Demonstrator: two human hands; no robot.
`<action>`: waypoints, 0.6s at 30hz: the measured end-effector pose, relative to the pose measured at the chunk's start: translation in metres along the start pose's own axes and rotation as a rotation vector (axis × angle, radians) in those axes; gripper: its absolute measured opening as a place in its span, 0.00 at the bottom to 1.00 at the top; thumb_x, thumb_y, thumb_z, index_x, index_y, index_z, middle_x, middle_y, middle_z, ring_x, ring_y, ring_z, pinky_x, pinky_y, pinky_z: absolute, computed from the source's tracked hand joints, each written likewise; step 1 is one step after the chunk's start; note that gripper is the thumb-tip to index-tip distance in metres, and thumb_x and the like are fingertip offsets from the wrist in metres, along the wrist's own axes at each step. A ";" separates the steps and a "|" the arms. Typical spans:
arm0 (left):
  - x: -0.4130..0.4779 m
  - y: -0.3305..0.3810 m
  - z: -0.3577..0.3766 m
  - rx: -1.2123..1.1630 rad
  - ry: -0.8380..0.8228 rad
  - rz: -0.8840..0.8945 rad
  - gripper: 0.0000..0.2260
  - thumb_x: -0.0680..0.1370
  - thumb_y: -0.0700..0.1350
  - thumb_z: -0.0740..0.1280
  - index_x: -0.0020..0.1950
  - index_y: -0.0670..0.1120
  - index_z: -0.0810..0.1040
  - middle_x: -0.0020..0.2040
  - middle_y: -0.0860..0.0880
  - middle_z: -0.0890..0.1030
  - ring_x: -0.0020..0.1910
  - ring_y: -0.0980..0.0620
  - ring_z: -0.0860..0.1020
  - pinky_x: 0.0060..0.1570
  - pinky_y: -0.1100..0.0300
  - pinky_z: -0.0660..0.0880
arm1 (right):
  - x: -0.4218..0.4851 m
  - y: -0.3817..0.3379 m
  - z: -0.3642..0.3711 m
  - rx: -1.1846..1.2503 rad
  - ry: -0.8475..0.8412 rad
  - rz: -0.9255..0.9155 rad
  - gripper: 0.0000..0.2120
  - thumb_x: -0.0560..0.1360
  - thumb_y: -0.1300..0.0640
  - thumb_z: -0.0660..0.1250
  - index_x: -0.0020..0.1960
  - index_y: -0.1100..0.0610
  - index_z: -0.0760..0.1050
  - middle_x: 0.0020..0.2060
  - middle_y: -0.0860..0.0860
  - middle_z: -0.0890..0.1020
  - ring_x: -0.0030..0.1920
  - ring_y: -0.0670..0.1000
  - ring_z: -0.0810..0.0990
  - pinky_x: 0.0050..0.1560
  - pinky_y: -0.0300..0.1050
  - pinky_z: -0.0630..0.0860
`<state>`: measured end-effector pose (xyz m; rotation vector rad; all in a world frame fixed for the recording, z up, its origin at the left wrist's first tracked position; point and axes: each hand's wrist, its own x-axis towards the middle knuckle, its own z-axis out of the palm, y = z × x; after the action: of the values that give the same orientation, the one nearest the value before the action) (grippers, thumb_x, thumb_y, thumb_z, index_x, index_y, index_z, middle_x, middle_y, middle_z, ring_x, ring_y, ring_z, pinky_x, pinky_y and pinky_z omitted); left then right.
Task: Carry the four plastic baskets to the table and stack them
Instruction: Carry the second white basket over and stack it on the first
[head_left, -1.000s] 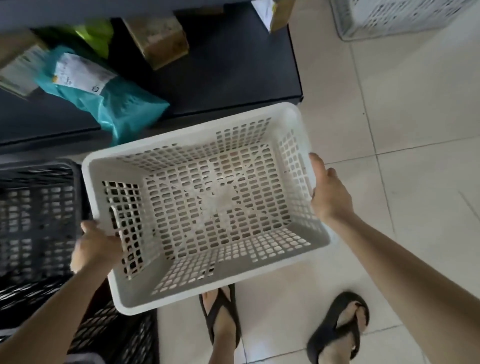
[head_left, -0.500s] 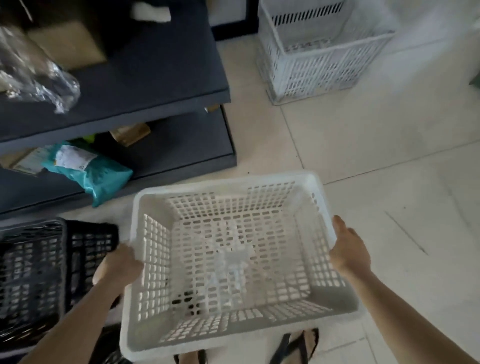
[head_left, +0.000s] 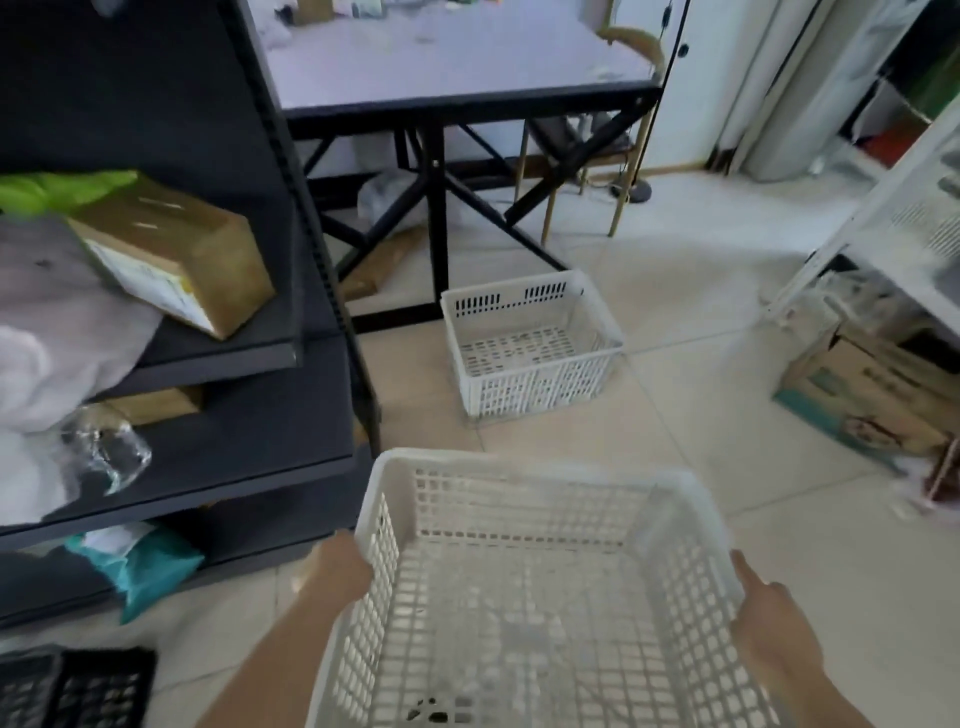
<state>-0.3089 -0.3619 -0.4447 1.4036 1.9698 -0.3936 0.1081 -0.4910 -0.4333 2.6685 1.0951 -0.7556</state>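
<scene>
A white plastic basket (head_left: 530, 597) with latticed walls fills the lower middle of the view, held above the tiled floor. My left hand (head_left: 340, 569) grips its left rim and my right hand (head_left: 769, 618) grips its right rim. A second white basket (head_left: 530, 343) stands on the floor ahead, beside the table's leg. A black basket (head_left: 72, 688) sits at the bottom left corner, partly cut off. The table (head_left: 457, 57) with a pale top and black frame stands at the top centre.
A dark shelf unit (head_left: 218, 322) at left holds a cardboard box (head_left: 176, 254), plastic wrap and a teal bag (head_left: 140, 566). A printed carton (head_left: 867, 395) and a white rack (head_left: 893, 171) stand at right. A chair sits behind the table.
The view has lifted from the floor toward the table. The white basket stays in both hands and sits lower in view; the second white basket now lies closer ahead.
</scene>
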 end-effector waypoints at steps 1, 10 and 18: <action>0.001 0.019 -0.014 0.002 0.001 -0.003 0.15 0.77 0.41 0.62 0.62 0.41 0.71 0.60 0.44 0.77 0.58 0.46 0.78 0.52 0.55 0.76 | 0.014 -0.004 -0.020 0.008 0.009 -0.008 0.35 0.73 0.65 0.55 0.76 0.45 0.54 0.52 0.58 0.74 0.43 0.57 0.74 0.44 0.49 0.73; 0.071 0.158 -0.125 -0.097 0.047 -0.009 0.05 0.75 0.39 0.61 0.45 0.40 0.75 0.37 0.45 0.78 0.32 0.49 0.73 0.31 0.60 0.68 | 0.169 -0.092 -0.171 0.087 -0.028 -0.084 0.37 0.71 0.60 0.58 0.77 0.49 0.50 0.59 0.62 0.75 0.54 0.61 0.78 0.47 0.50 0.72; 0.155 0.284 -0.200 -0.146 0.069 -0.045 0.08 0.79 0.39 0.60 0.57 0.38 0.73 0.42 0.45 0.78 0.40 0.46 0.76 0.33 0.57 0.71 | 0.321 -0.181 -0.268 0.119 0.018 -0.197 0.34 0.73 0.62 0.61 0.76 0.53 0.53 0.55 0.66 0.75 0.45 0.62 0.78 0.40 0.48 0.74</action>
<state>-0.1477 -0.0271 -0.3654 1.2984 2.0448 -0.2198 0.2813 -0.0766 -0.3586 2.6958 1.3742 -0.8567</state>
